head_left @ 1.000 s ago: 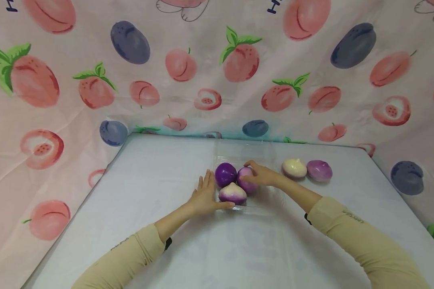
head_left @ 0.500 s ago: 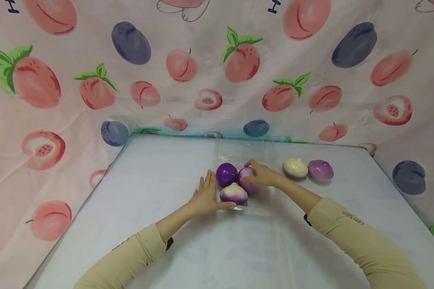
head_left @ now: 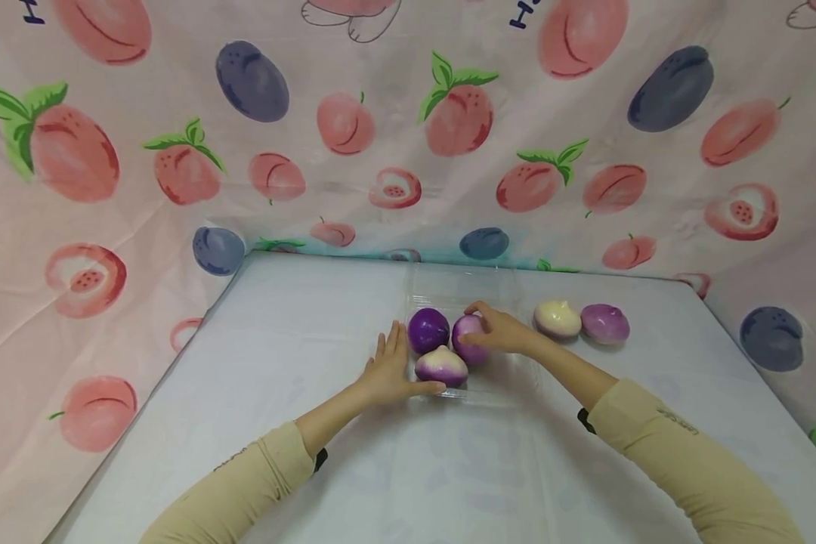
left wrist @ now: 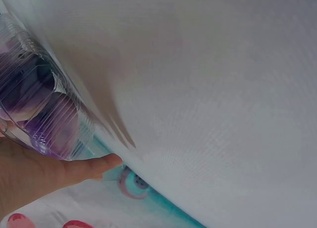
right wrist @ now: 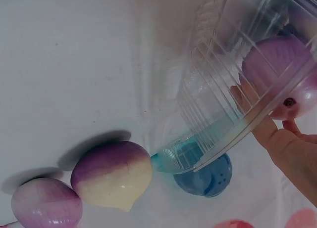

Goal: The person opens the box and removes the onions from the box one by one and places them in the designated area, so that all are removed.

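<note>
A clear plastic box holds three glossy onions: a dark purple one, a white-topped one in front, and a light purple one on the right. My right hand grips the light purple onion between thumb and fingers, inside the box wall in the right wrist view. Against the box's left side rests my left hand, fingers straight, thumb stretched along the front edge. The left wrist view shows this hand beside the ribbed clear wall, onions visible through it.
Right of the box, a white-and-purple onion and a light purple onion lie side by side on the white table. The box's clear lid lies folded back behind it. A fruit-print cloth hangs along the back.
The head view has shifted slightly. Both hands and the onions keep their places, the right hand still on the light purple onion.
</note>
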`<state>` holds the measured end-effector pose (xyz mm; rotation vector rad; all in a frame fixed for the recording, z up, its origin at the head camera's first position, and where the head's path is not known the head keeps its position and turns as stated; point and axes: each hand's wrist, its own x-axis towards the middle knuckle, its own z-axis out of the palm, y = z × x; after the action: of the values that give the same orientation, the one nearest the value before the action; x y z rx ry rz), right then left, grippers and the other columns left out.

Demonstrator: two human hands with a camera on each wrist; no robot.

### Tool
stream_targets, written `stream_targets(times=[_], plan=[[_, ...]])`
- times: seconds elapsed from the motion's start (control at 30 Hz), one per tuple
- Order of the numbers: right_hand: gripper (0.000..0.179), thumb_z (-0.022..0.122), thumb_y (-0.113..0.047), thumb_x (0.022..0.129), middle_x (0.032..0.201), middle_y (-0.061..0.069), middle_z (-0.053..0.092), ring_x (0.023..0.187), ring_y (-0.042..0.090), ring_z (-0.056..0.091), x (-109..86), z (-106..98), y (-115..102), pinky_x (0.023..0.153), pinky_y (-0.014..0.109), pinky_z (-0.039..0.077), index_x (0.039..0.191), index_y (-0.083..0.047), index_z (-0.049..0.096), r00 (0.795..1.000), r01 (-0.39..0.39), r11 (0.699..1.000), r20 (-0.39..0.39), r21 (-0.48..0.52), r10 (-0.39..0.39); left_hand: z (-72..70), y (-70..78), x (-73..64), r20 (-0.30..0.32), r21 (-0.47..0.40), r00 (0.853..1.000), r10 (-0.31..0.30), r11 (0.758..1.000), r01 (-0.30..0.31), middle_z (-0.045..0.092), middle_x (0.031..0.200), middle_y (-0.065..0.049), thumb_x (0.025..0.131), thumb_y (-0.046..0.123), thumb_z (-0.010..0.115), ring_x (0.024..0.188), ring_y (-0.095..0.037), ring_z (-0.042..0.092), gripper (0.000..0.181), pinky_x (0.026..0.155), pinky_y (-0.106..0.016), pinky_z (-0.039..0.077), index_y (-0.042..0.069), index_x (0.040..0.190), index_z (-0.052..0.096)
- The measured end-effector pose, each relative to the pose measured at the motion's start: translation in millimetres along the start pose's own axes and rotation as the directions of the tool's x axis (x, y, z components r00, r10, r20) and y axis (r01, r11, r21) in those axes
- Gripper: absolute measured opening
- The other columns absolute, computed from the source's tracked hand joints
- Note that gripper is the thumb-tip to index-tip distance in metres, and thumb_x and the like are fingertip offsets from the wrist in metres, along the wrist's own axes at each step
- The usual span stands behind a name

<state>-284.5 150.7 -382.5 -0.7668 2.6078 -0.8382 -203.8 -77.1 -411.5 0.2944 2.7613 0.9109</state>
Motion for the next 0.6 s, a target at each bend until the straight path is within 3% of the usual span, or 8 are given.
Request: stream_targets(times=[0.33, 0.47, 0.6], plan=[[0.059, 0.063, -0.036, 0.089, 0.116, 0.029, 0.056, 0.096, 0.033, 0.054, -6.8, 2, 9, 0.084, 0.046, 0.047, 0.130, -0.001, 0.039, 0.999, -0.008, 0.999, -0.037, 0.031, 0.010, -0.3, -0.8, 0.3, -0.008, -0.002, 1.000, 0.003, 1.000, -0.003, -0.006, 0.157, -0.021, 0.073, 0.061, 0.070, 0.143, -0.046, -0.005, 0.122, 0.106, -0.069, 0.017, -0.002, 0.150, -0.001], [0.057, 0.062, -0.031, 0.090, 0.119, 0.029, 0.054, 0.097, 0.032, 0.053, -12.4, 2, 12, 0.084, 0.046, 0.048, 0.134, -0.002, 0.039, 0.997, 0.038, 0.998, -0.069, 0.052, -0.034, -0.1, -0.1, 0.6, -0.003, 0.000, 1.000, 0.006, 1.000, -0.006, -0.007, 0.157, -0.020, 0.073, 0.062, 0.070, 0.143, -0.045, -0.005, 0.122, 0.106, -0.069, 0.017, -0.002, 0.150, -0.001], [0.054, 0.059, -0.026, 0.093, 0.137, 0.026, 0.044, 0.117, 0.038, 0.049, -19.4, -1, 16, 0.098, 0.053, 0.043, 0.138, -0.005, 0.039, 0.995, 0.088, 0.989, -0.064, 0.123, -0.080, 0.1, 1.0, -0.3, 0.002, 0.002, 1.000, 0.004, 1.000, -0.004, -0.007, 0.157, -0.020, 0.073, 0.061, 0.070, 0.143, -0.046, -0.005, 0.122, 0.106, -0.069, 0.018, -0.003, 0.150, -0.001]])
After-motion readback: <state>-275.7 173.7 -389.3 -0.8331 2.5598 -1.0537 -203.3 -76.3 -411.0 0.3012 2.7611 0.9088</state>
